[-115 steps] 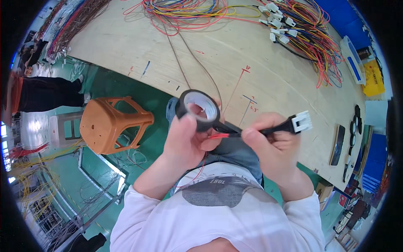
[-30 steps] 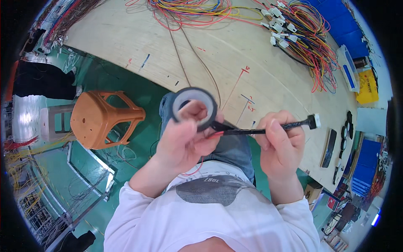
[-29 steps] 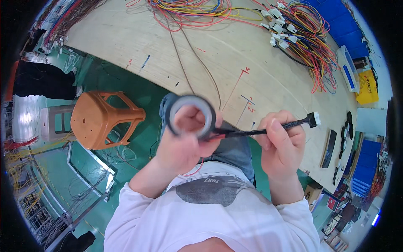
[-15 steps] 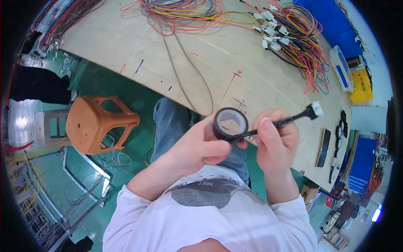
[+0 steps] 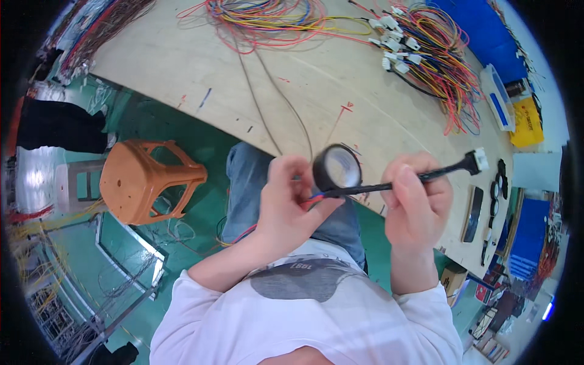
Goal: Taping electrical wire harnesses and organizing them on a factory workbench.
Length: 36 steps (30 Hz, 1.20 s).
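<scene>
A wire harness wrapped in black tape (image 5: 368, 189) stretches between my two hands above the table's near edge. My right hand (image 5: 420, 204) is closed around its wrapped length, and a white connector (image 5: 480, 159) sticks out beyond it. Red and blue wires (image 5: 313, 202) emerge from the wrapping at my left hand (image 5: 291, 198), whose fingers are bent around them, thumb toward the tape. A roll of black tape (image 5: 321, 173) with a pale core stands against the harness beside my left fingertips. Motion blurs the roll, and whether my fingers touch it is hard to see.
Coiled coloured wires (image 5: 267, 27) and a bundle with white connectors (image 5: 398, 45) lie on the wooden table (image 5: 182, 67). More tape rolls (image 5: 491, 191) and a dark bar (image 5: 472, 214) lie at the right. An orange stool (image 5: 131, 182) stands left; another person's dark-clothed leg (image 5: 61, 125) shows beyond.
My right hand has moved right with the connector end. My left hand has shifted left off the tape roll toward the wires, exposing red and blue ones; the roll has risen slightly.
</scene>
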{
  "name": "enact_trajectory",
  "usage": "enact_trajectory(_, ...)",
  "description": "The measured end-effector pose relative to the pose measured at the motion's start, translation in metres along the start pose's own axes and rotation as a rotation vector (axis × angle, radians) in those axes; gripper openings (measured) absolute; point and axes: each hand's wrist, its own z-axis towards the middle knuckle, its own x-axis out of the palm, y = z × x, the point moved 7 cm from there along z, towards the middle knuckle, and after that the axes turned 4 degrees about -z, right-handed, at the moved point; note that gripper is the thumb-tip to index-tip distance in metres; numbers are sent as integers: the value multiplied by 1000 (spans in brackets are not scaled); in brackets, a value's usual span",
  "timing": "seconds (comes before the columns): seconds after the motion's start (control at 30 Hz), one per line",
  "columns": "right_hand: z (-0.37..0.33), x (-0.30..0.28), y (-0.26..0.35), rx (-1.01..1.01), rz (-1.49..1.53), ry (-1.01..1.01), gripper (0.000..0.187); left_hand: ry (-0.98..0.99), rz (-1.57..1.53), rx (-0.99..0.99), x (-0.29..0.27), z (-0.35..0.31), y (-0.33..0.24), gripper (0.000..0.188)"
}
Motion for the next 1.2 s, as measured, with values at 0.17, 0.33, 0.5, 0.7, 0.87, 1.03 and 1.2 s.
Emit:
enact_trajectory(0.17,2,-3,-6,10,-33,10,5,392,-484,-445,18,-1,13,64)
enact_trajectory(0.33,8,-3,-9,41,-57,-27,7,536,-860,-560,30,-8,-4,64)
enact_trajectory(0.5,7,6,-9,32,-136,32,10,447,-439,-632,26,-4,17,53)
enact_trajectory(0.7,6,-2,-16,63,-67,-22,12,190,-1001,-589,15,-7,16,41)
enact_trajectory(0.87,11,-19,-27,197,10,-122,10,152,-757,192,-3,-5,-37,21)
enact_trajectory(1.03,17,-6,-5,114,-261,-28,10,358,-370,-154,8,-2,-27,14)
enact_trajectory(1.2,12,32,-9,-44,-573,234,26,72,-421,-70,-20,9,-34,11)
